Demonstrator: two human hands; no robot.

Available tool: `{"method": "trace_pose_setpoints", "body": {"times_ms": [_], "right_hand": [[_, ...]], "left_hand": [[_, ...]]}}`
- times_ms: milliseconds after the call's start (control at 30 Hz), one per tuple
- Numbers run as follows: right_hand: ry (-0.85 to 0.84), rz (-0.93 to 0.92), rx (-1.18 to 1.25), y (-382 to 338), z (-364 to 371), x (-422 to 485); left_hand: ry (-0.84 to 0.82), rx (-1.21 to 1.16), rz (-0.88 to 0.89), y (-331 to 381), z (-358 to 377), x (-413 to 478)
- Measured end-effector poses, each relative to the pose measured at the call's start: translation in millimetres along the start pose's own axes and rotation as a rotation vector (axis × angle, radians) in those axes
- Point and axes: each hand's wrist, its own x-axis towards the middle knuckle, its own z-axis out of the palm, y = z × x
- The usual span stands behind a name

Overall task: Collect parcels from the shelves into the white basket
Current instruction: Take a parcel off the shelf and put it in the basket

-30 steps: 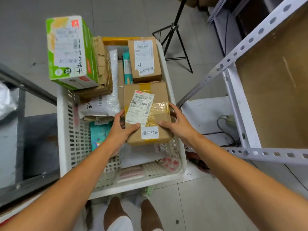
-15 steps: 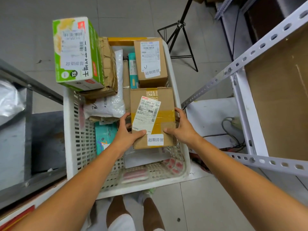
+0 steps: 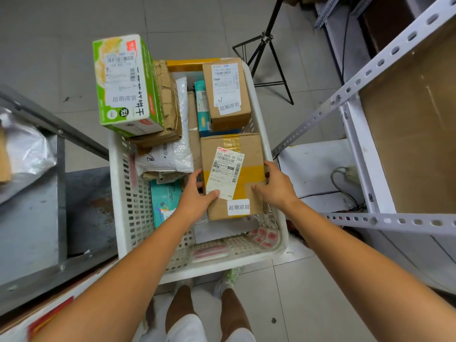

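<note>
left hand (image 3: 195,197), right hand (image 3: 277,188) grip box (image 3: 249,146) | green carton (image 3: 123,82) possibly overhanging basket (image 3: 118,193)

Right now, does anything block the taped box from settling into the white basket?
Nothing visible blocks it. The left hand and right hand hold the taped box low in the white basket, near right corner; only a flat white parcel lies underneath, teal box beside it.

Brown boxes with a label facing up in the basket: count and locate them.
2. The taped box is at the basket's right wall, nearer the person; the smaller box lies beyond it in the far right corner. Others may be hidden underneath.
</note>
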Motion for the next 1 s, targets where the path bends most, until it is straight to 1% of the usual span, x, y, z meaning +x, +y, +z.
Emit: {"method": "trace_pose_setpoints", "body": {"times_ms": [200, 267, 367, 433, 533, 633, 767, 1000], "right_hand": [[-0.011, 0.023, -0.104, -11, -24, -17], [-0.044, 0.039, -0.16, -15, -36, -26], [-0.077, 0.045, -0.226, -23, -54, -42], [-0.068, 0.047, -0.218, -30, -66, -56], [-0.026, 0.066, -0.19, -37, -83, -80], [0.024, 0.064, -0.151, -40, -94, -104], [0.103, 0.073, -0.081, -33, -109, -146], [0.207, 0.126, -0.009, 17, -130, -226]], "left_hand": [[-0.027, 0.22, 0.019, 27, -10, -14], [-0.026, 0.358, 0.052, 40, -16, -20], [-0.081, 0.608, 0.118, 62, -30, -33], [-0.117, 0.775, 0.153, 79, -40, -42], [-0.132, 0.952, 0.208, 106, -52, -55], [-0.125, 1.052, 0.274, 135, -56, -69], [-0.152, 1.192, 0.431, 170, -47, -100], [-0.201, 1.31, 0.659, 210, 7, -170]]}}
